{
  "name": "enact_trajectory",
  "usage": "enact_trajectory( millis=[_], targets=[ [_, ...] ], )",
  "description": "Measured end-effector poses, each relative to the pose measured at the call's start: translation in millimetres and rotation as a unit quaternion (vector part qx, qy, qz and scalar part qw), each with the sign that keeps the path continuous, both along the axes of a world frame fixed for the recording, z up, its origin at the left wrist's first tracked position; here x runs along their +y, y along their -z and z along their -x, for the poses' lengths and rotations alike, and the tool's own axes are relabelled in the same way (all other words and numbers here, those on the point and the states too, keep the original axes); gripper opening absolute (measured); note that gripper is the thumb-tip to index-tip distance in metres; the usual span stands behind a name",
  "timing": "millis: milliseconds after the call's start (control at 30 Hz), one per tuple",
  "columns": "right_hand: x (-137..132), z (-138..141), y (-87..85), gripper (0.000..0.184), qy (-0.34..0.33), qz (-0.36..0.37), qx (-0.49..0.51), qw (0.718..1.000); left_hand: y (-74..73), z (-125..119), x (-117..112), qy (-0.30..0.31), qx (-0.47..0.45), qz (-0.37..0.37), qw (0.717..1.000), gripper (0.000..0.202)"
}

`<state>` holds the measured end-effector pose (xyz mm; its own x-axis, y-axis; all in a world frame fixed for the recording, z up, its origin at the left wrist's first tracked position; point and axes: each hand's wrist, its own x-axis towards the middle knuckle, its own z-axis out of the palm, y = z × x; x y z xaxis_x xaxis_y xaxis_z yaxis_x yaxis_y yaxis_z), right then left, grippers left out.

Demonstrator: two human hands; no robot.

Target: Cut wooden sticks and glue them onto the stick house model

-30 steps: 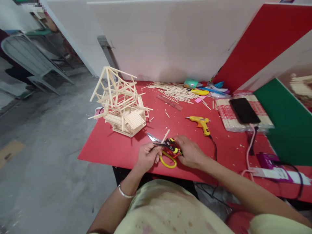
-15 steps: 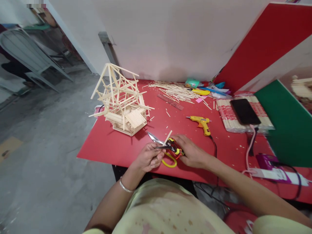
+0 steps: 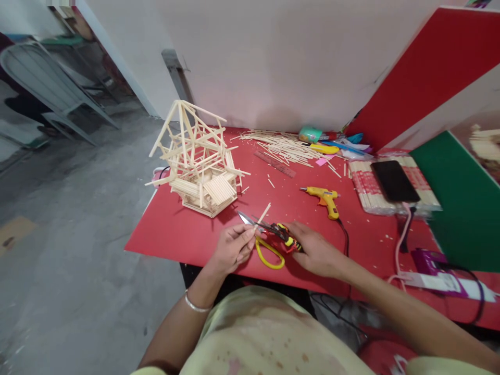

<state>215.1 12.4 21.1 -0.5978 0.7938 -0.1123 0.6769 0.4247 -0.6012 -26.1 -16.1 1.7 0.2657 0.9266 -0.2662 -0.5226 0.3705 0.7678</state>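
My left hand (image 3: 234, 247): fingers pinched narrow on the lower end of a thin stick (image 3: 264, 213), which slants up and away from me. My right hand (image 3: 312, 249): fingers wrapped round the grips of the cutters (image 3: 280, 232), blades at the stick just beyond my left fingertips. Whether they have bitten, I can't tell; the stick looks whole, so I judge this cut not yet done. It is held above the near edge of the surface (image 3: 164, 232), over the yellow-handled scissors (image 3: 270, 266) lying there. The model (image 3: 199, 161) stands upright at the left, apart from my hands. Done on it: a low many-sided base, one slatted panel filled, poles rising to a peak. Not done, by my reading: the upper part, bare framing with open gaps between the poles. Stock remains: a loose pile (image 3: 279, 146) at the back, wrapped packs (image 3: 365, 190) under the phone (image 3: 394, 179). Glue gun (image 3: 322, 198) on its side, in neither hand. Small offcuts scattered about.
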Motion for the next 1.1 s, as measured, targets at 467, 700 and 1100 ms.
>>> enact_trajectory(
  millis=[467, 700, 1100],
  targets=[
    [-3, -8, 9.6, 0.034, 0.171, 0.439, 0.214, 0.856, 30.2, -11, 43, -0.125, 0.458, -0.290, 0.831, 0.013],
    [-10, -16, 8.2, 0.049, 0.091, 0.582, 0.268, 0.762, 34.2, -25, 59, -0.075, 0.308, -0.264, 0.911, 0.071],
    [11, -40, -1.2, 0.044, 0.198, 0.148, -0.046, 0.968, 19.4, -12, 33, -0.136, 0.031, 0.024, 0.990, 0.029]
  ],
)
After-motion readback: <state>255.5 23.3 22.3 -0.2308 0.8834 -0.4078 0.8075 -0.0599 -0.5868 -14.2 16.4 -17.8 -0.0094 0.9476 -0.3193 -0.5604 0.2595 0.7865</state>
